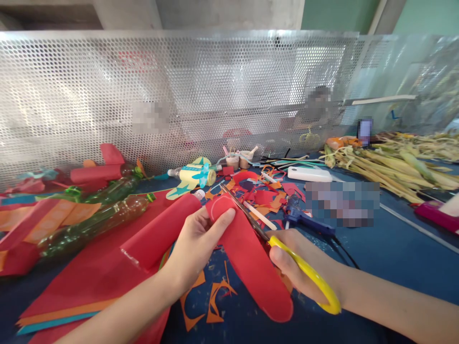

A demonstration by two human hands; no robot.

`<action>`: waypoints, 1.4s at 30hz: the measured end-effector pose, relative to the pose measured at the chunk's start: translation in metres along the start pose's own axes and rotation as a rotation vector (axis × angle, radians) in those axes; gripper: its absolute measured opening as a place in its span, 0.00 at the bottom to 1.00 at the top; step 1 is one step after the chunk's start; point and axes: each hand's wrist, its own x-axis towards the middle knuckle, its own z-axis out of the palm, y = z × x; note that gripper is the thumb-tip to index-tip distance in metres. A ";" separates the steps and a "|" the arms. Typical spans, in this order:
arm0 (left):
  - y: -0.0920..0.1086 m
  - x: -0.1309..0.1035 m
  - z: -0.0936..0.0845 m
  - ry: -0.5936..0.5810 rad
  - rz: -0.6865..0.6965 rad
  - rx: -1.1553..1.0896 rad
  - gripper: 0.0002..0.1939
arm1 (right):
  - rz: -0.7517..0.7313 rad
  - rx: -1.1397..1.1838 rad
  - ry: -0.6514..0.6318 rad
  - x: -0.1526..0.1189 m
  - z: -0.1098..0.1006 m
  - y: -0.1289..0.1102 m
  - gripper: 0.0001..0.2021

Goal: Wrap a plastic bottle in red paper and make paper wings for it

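My left hand (204,239) pinches the upper end of a long red paper strip (253,258) between thumb and fingers. The strip's rounded lower end hangs toward me over the table. In my right hand (301,258) is a pair of scissors (311,274) with yellow handles. Their blades lie along the strip's right edge near its top, pointing away from me; I cannot tell how far apart they are. A faint curved line marks the paper beside my left thumb. Left of that hand lies a bottle wrapped in red paper (163,229).
Stacked coloured sheets (89,258) and green plastic bottles (103,224) lie at left. Paper scraps (265,196) spread beyond my hands, by a blue glue gun (308,217). Dried husks (387,167) lie at right. A perforated metal panel (215,86) stands behind.
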 end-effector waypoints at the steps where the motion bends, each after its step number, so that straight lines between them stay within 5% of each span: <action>1: 0.000 0.000 -0.001 0.011 0.006 -0.007 0.11 | -0.003 -0.006 0.004 0.000 -0.001 0.000 0.30; 10: 0.001 0.001 -0.004 0.066 0.002 -0.081 0.09 | -0.015 -0.007 0.033 0.000 -0.002 0.004 0.31; 20: 0.002 -0.001 -0.006 0.045 -0.042 0.137 0.15 | -0.296 0.029 -0.040 0.002 -0.001 -0.006 0.31; 42: 0.000 -0.003 -0.004 0.020 -0.076 0.172 0.18 | -0.318 0.075 -0.017 0.002 0.000 0.000 0.31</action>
